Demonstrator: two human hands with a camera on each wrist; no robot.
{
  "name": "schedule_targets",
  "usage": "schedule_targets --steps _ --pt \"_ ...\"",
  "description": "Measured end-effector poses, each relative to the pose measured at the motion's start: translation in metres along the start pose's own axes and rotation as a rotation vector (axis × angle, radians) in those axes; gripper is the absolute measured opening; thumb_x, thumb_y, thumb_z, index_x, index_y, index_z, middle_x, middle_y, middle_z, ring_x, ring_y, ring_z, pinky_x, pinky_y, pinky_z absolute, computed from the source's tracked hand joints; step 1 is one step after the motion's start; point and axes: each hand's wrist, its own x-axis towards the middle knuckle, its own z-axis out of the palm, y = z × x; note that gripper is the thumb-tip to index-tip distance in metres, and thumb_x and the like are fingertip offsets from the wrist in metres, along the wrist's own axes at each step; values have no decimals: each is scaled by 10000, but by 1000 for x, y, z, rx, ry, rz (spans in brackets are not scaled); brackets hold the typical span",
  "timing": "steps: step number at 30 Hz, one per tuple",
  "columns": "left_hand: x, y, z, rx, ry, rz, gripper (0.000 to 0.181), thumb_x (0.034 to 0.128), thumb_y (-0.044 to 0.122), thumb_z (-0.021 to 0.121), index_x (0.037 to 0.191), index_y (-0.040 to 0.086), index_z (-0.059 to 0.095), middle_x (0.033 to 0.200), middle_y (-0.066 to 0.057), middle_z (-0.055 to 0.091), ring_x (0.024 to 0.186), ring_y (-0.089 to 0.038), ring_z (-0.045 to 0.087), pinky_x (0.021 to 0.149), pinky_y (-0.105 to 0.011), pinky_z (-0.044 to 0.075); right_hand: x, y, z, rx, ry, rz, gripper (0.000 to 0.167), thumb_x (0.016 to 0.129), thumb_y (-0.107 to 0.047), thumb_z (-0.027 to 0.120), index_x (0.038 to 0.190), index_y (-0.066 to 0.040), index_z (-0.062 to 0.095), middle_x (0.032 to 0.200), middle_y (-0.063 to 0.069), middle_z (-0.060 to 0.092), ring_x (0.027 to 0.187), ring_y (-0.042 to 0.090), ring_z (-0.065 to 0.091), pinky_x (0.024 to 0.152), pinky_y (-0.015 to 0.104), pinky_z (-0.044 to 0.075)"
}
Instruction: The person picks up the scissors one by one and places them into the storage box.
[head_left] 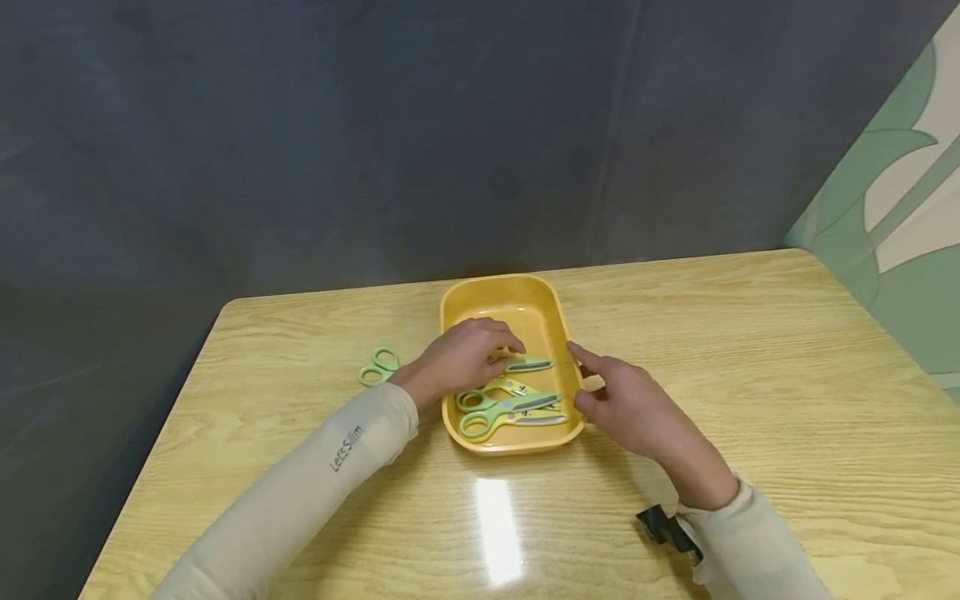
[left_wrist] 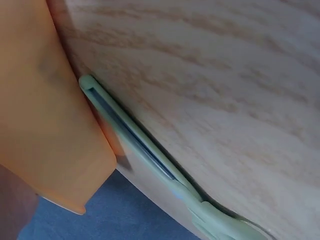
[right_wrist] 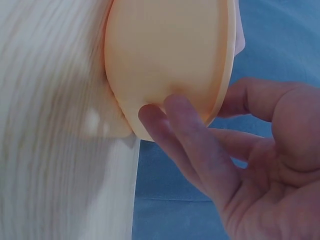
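A yellow plastic tray (head_left: 506, 450) stands on the table with several green and yellow scissors (head_left: 498, 412) lying in its near half. My left hand (head_left: 472, 346) is over the tray, thumb and fingers apart, just above another pair of green scissors (head_left: 532, 365) whose handles it hides. Outside the tray's left wall, one pair of green scissors (left_wrist: 135, 140) lies on the table. Its handles (head_left: 381, 367) show beside my left wrist. My right hand (head_left: 630, 404) holds the tray's right rim, with two fingers (right_wrist: 185, 125) against the outer wall.
The light wood table (head_left: 750, 358) runs back to a dark curtain (head_left: 450, 142). A green patterned wall (head_left: 892, 225) is at the right. Black wrist gear (head_left: 667, 533) shows at my right sleeve. Light glares off the table (head_left: 495, 533) in front of the tray.
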Motion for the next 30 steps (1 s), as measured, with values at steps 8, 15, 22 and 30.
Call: schedule_targets --steps 8,15,22,30 --pt "-7 -1 -6 -142 190 -18 277 935 88 642 1188 167 721 1175 37 704 1140 -152 626 1037 -355 495 -2 -1 -1 14 8 -1 655 955 -111 549 1561 -86 304 1534 191 438 1062 266 707 693 271 564" --pt "-26 -9 -25 -253 427 -36 268 917 47 635 1147 142 734 1142 1 716 1090 -177 650 958 -393 541 -2 -1 -1 1 19 -4 660 946 -120 542 1561 -84 304 1515 199 460 1065 274 707 673 256 554" --pt "-47 -29 -46 -295 477 -113 218 918 40 647 1095 119 747 1083 -29 722 948 -210 643 846 -453 550 1 0 -1 -11 26 -12 658 946 -117 537 1559 -72 303 1536 199 433 1077 297 703 652 245 543" --pt "-92 -38 -34 -365 345 -232 171 926 54 675 1070 104 752 1035 0 723 974 -174 648 850 -478 548 3 -1 3 3 24 -9 655 950 -109 532 1563 -87 300 1456 237 504 1068 294 706 656 248 548"
